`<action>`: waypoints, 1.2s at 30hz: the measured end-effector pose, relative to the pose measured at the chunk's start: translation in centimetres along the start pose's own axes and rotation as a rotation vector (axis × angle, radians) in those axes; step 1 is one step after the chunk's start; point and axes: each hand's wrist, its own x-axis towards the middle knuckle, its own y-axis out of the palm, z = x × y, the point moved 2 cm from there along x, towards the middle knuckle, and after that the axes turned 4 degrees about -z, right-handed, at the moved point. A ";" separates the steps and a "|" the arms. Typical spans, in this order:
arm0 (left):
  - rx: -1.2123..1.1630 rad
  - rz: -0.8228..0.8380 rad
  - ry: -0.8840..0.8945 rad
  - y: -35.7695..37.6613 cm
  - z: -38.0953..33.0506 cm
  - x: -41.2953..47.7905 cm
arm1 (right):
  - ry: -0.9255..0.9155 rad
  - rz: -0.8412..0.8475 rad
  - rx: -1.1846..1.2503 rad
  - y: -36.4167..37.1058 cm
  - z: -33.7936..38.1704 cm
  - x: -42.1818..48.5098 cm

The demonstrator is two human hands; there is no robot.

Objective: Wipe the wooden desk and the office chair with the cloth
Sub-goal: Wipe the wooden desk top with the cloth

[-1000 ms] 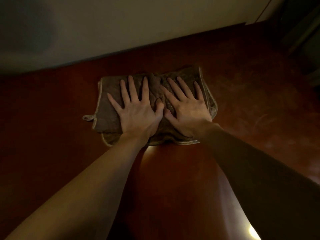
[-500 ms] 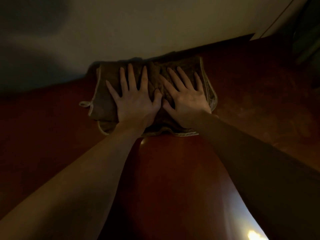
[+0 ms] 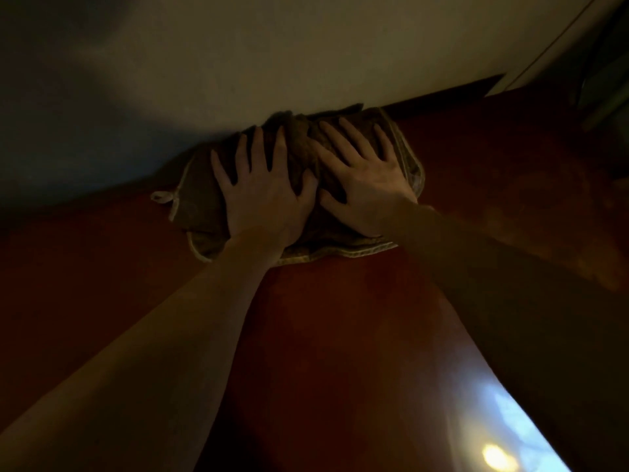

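A brown cloth (image 3: 204, 202) with a pale hem and a small hanging loop lies on the dark red wooden desk (image 3: 340, 335), bunched against the wall at the desk's far edge. My left hand (image 3: 262, 195) presses flat on the cloth's left half, fingers spread. Beside it, my right hand (image 3: 366, 185) presses flat on the right half, fingers spread as well. The two thumbs nearly meet in the middle. The room is dim. No office chair is in view.
A pale wall (image 3: 306, 56) rises directly behind the cloth. Dark shapes stand at the far right corner (image 3: 606, 80). Bright reflections (image 3: 500, 434) lie on the desk near the bottom right.
Both hands have pushed the cloth away from me across the desk until its far edge bunched up against the wall.
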 end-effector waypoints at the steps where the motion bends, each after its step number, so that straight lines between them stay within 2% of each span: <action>1: 0.003 -0.003 -0.001 -0.1 0.0 0.0 | -0.003 -0.006 0.003 0.0 0.0 0.1; 10: 0.003 -0.042 0.015 0.4 -0.1 -0.9 | 0.016 -0.023 -0.017 -0.1 0.2 -0.7; 20: 0.040 -0.041 -0.008 0.2 -0.4 -6.5 | 0.039 -0.031 -0.009 0.7 2.0 -6.3; 36: 0.029 0.032 0.077 -1.1 -4.0 -25.4 | 0.141 -0.069 0.061 2.8 7.1 -28.0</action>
